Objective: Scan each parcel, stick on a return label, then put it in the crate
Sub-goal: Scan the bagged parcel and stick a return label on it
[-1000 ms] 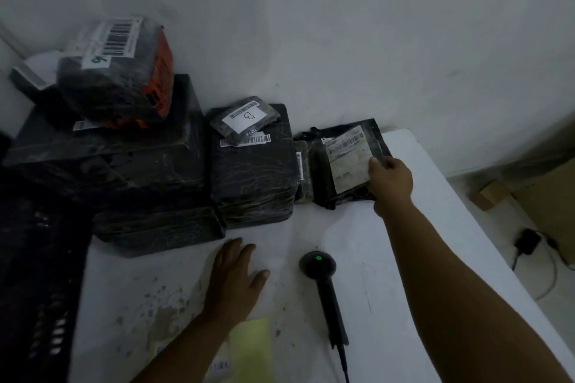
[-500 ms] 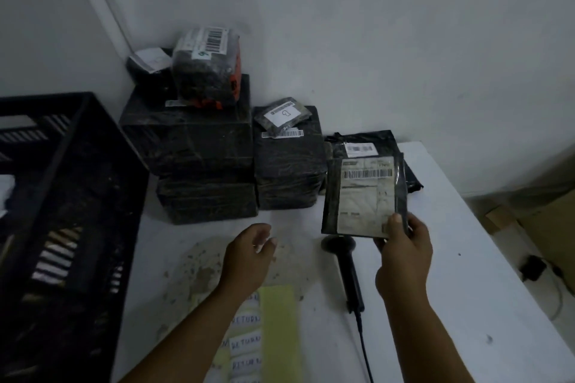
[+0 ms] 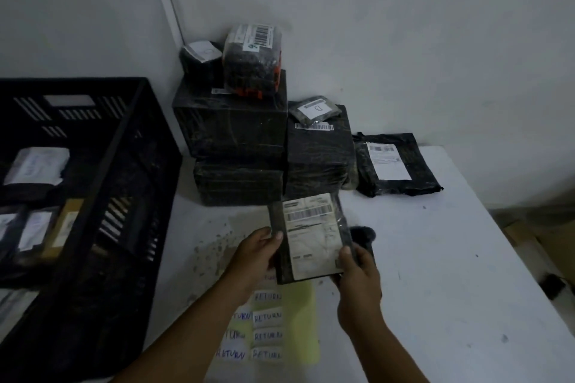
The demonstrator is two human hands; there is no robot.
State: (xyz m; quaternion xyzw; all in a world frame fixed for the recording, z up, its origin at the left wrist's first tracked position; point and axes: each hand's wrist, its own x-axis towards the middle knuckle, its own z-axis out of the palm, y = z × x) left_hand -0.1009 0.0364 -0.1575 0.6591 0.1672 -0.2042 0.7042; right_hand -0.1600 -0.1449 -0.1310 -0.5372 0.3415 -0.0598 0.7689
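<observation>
White bench (image 3: 435, 258), stained patch near centre; grey walls, dim corner.
Black crate (image 3: 124, 183) at left, cut off by frame edge, labelled packets inside. Scanner (image 3: 362, 235) mostly hidden behind held parcel (image 3: 311, 236). Parcel lifted above return labels (image 3: 267, 317), long axis running away from viewer, barcode end far, label face up. Left hand (image 3: 258, 253) fingers pinching left edge; right hand (image 3: 357, 270) fingers gripping lower right corner.
</observation>
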